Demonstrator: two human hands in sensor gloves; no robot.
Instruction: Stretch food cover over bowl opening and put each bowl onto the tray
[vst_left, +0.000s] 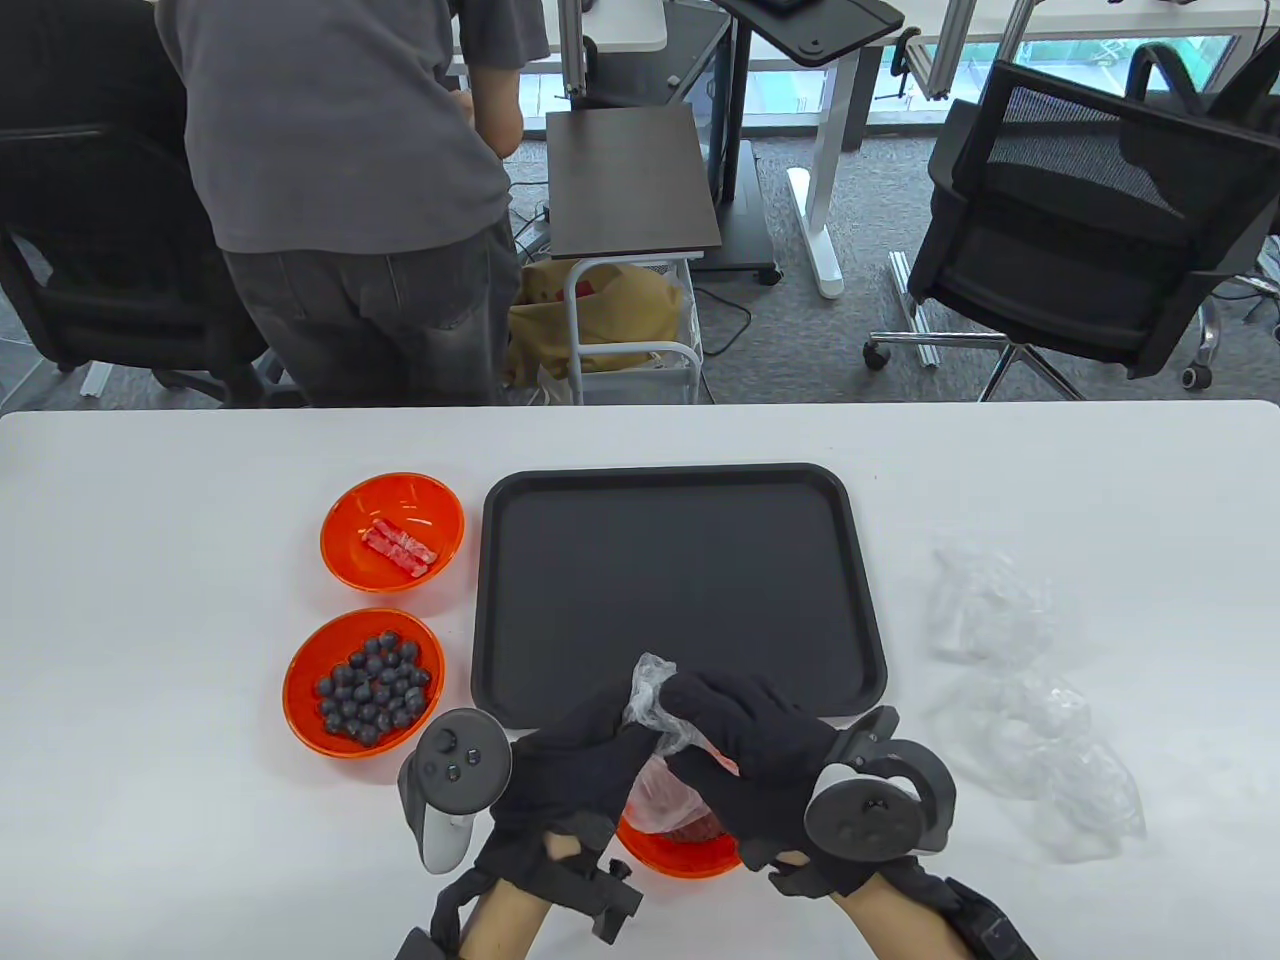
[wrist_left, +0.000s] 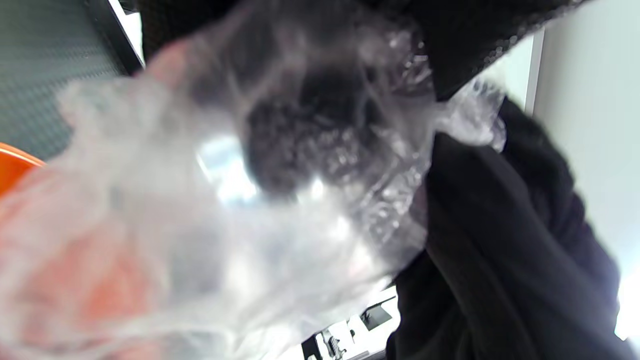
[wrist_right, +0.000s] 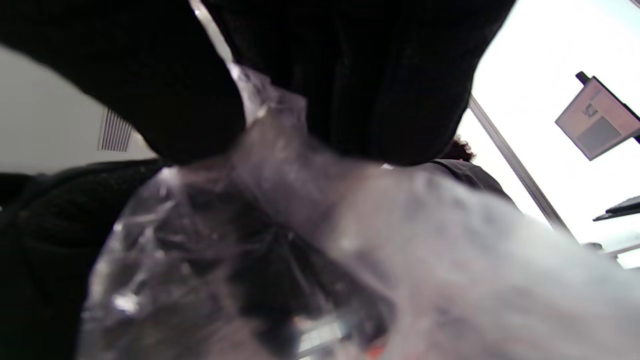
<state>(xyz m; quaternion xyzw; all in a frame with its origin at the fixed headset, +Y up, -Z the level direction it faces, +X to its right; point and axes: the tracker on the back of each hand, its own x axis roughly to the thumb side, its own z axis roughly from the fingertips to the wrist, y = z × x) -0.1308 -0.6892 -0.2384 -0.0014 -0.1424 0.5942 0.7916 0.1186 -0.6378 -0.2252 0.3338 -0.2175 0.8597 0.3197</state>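
Both hands (vst_left: 680, 770) pinch food cover (vst_left: 650, 690) above, prob., orange bowl (vst_left: 680, 850).

Crinkly clear plastic food cover (vst_left: 652, 690)

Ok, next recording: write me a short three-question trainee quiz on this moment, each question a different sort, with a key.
1. True or false: the black tray already has a bowl on it.
2. Multiple choice: what lies in the orange bowl nearest the left hand? A) red sticks B) dark round berries C) nothing
3. Short answer: what do the left hand and the right hand grip together above the near bowl?

Key
1. False: no bowl is on the tray.
2. B. The red sticks are in the far bowl.
3. A clear food cover, bunched between the fingers of both hands; spare covers lie right of the tray.
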